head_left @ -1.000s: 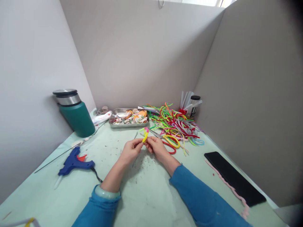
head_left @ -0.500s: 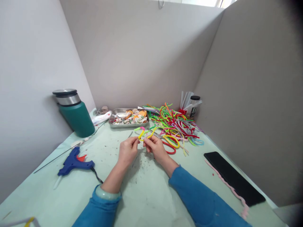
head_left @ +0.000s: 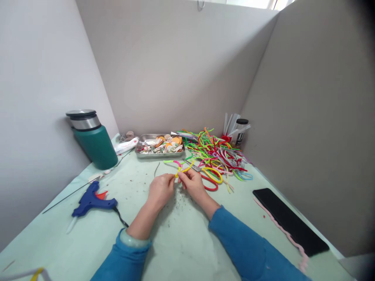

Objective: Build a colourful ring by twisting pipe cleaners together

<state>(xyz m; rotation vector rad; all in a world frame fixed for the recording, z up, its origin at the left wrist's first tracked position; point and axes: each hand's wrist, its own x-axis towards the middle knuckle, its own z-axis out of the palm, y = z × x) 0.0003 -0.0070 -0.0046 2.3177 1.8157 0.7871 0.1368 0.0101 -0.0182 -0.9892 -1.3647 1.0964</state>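
Between my fingertips is a yellow pipe cleaner (head_left: 188, 168), bent, with a pink and light-green stretch running off to the upper left. My left hand (head_left: 162, 190) pinches it from the left, fingers closed. From the right, my right hand (head_left: 192, 183) pinches it close to the same spot, so the two hands almost touch. The yellow end sticks up past my right fingers. Just beyond my right hand lie scissors (head_left: 212, 175) with red and yellow handles. Part of the scissors is hidden by that hand.
A heap of coloured pipe cleaners (head_left: 216, 150) lies at the back right, beside a metal tray (head_left: 159, 155) of small pieces. At left stand a green bottle (head_left: 98, 146) and a blue glue gun (head_left: 92, 200). A black phone-like slab (head_left: 290, 220) and pink strip (head_left: 278, 226) lie right.
My hands have drawn closer together. The yellow piece's gap has narrowed at my fingertips, and the pink-green stretch has swung slightly lower. My left hand has shifted a little right and down.
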